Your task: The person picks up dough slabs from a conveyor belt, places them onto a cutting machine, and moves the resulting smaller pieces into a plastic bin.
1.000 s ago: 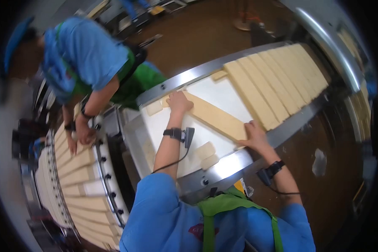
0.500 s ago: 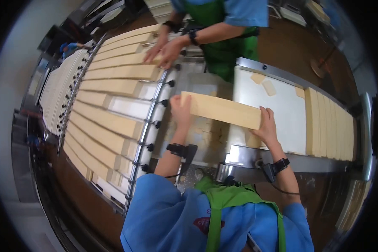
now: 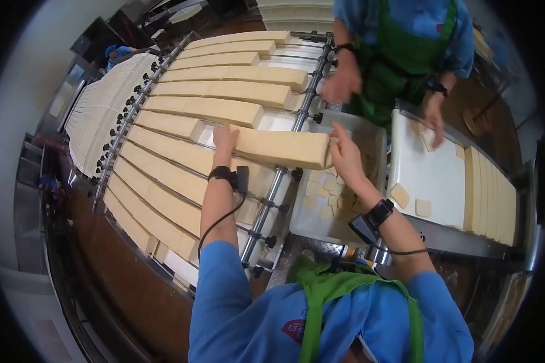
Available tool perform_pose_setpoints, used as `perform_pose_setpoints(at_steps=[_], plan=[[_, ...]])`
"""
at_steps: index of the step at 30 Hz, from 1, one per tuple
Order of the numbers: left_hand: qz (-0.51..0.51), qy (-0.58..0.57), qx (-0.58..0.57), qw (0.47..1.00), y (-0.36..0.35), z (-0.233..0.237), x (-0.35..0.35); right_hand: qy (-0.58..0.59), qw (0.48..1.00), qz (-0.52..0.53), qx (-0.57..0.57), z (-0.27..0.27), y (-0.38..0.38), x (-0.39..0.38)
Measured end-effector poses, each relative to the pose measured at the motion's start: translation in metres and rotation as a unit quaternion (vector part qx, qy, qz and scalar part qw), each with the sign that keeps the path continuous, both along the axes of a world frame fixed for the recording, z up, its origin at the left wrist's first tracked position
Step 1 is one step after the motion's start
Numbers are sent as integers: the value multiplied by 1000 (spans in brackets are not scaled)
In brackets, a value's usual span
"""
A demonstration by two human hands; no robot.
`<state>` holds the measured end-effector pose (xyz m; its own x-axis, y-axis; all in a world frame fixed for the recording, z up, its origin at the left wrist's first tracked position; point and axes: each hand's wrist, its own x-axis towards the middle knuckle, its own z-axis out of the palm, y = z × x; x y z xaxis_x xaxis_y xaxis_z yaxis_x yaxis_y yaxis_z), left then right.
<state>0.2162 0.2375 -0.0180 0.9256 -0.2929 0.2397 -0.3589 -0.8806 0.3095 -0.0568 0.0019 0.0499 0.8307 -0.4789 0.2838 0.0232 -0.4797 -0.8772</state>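
A long pale-yellow block (image 3: 281,147) is held lengthwise between my hands, over the edge of the slatted rack. My left hand (image 3: 225,139) grips its left end, close to the shorter block (image 3: 171,125) in the rows. At the other end, my right hand (image 3: 347,158) has its fingers around the cut face, above a tub (image 3: 306,212) with loose square slices (image 3: 327,196) in it. More long blocks (image 3: 224,94) lie side by side in lanes between metal rods on the rack.
A co-worker in a green apron (image 3: 406,51) stands across from me, one hand (image 3: 433,124) at a slice on the white table (image 3: 409,166). Two slices lie at that table's near side, and upright blocks (image 3: 490,193) line its right end. A metal rail with black knobs (image 3: 297,174) edges the rack.
My hands have carried the block leftward from over the tub to the rack's edge. The co-worker's hands have left the rack blocks, one now over the white table. Slices show at its near side.
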Motion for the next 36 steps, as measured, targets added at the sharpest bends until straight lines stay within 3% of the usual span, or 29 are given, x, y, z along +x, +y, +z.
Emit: perform_pose_setpoints(at_steps=[2,6,9,12,14,15,20,23,27,31,34,36], plan=[[-13,-233,48,971,-12,-12,-7,2,999,23,44,-7,18,22],[-145,-68,-137,977,-57,25,-83,16,996,80,44,-54,55,73],[-246,-62,-208,945,-68,51,-140,25,994,103,31,-64,63,83],[-316,-71,-185,928,-63,63,-173,-49,997,45,40,-66,52,69],[-334,-4,-192,923,-60,69,-185,-63,996,-6,68,-56,37,43],[-352,-9,-154,923,-59,72,-190,-68,996,-7,55,-78,22,35],[-397,47,-114,909,-72,84,-221,38,996,-69,-27,-64,-40,-89],[-421,82,-95,898,-102,87,-240,15,988,-64,140,-66,-84,-176],[-482,82,-73,869,-154,76,-257,-2,957,-262,125,-66,-139,-294],[-553,88,-74,825,-224,81,-299,-90,858,-491,121,-88,-212,-393],[-608,106,-90,782,-278,82,-334,15,819,-573,-5,-109,-262,-438],[-637,115,-105,755,-317,81,-362,113,810,-574,-43,-124,-289,-450]])
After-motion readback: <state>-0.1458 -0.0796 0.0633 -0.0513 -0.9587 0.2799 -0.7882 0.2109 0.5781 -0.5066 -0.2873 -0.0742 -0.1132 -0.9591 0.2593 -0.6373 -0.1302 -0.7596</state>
